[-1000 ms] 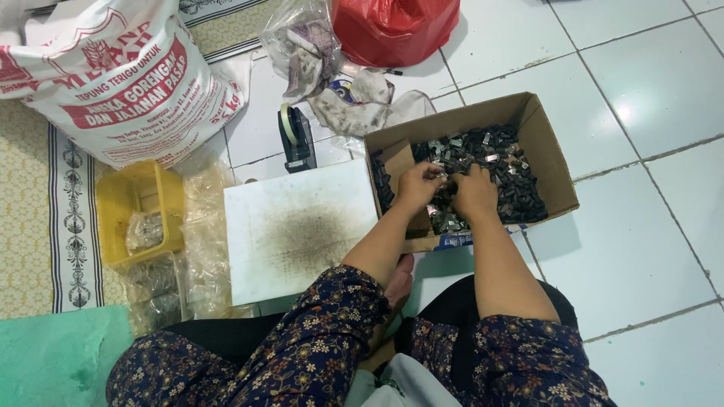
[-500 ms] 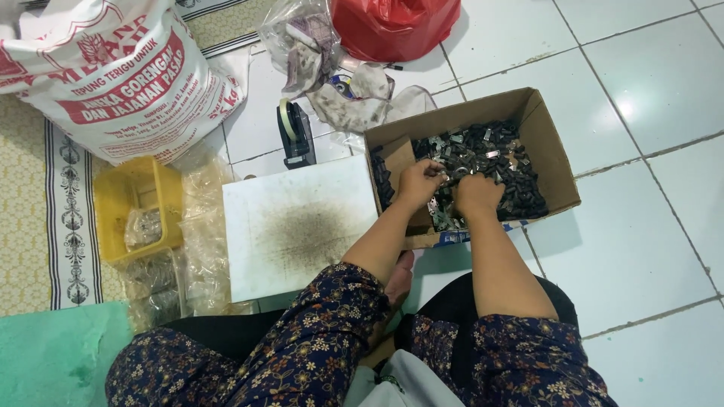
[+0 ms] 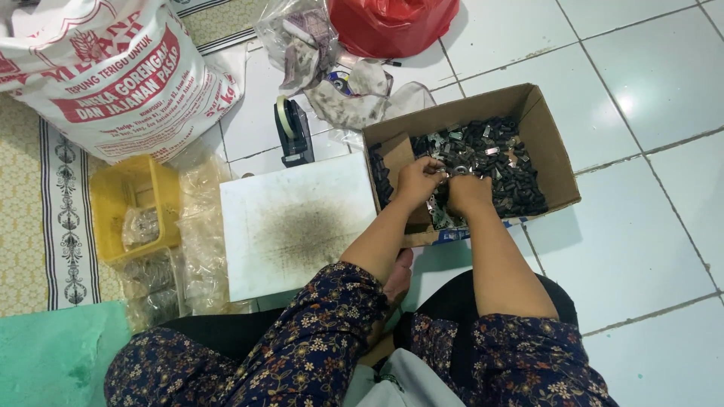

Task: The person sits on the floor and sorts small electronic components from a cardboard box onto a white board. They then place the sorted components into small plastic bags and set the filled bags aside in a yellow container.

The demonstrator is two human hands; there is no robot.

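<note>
Small dark metal parts [image 3: 498, 162] fill the brown cardboard box [image 3: 554, 162]; left hand [image 3: 417, 181] and right hand [image 3: 467, 192] meet over the heap, fingertips pinching silvery pieces [image 3: 452, 172] between them, equally near.

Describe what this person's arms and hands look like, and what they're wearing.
Both forearms are bare. The left hand and right hand wear no gloves, and no rings or watch show. Short sleeves of dark navy cloth with a small floral print in orange, white and pink end near the elbows.
</note>
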